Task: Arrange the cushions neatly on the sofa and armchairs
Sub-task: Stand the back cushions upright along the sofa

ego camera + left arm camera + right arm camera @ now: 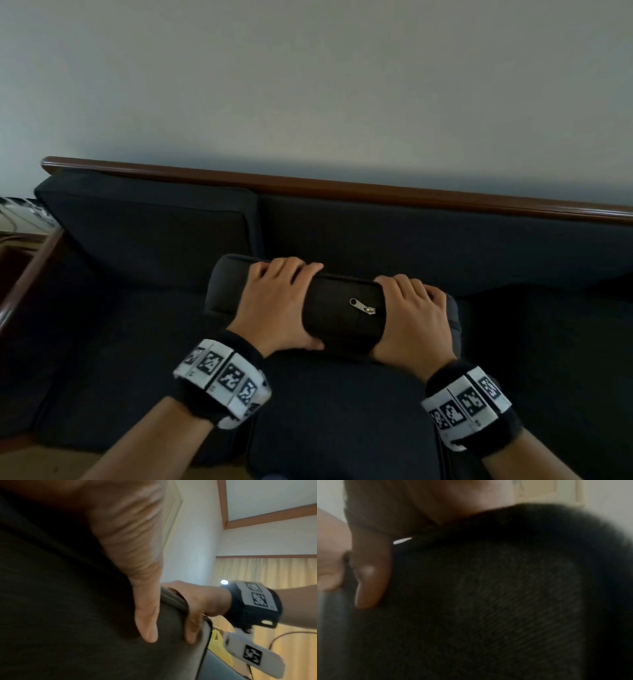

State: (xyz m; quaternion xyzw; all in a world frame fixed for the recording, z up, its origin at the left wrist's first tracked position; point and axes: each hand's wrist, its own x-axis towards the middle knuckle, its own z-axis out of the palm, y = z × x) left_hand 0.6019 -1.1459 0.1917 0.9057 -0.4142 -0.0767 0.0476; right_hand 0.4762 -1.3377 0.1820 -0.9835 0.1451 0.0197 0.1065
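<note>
We are looking at a blurred close-up. A dark woven cushion is filling the middle and lower right of the frame, its rounded edge arching across the upper right. Our right hand is coming down from the top left, its thumb lying flat against the cloth at left. At the far left edge, part of our left hand is touching the cushion. A pale wall is showing in the upper right corner.
</note>
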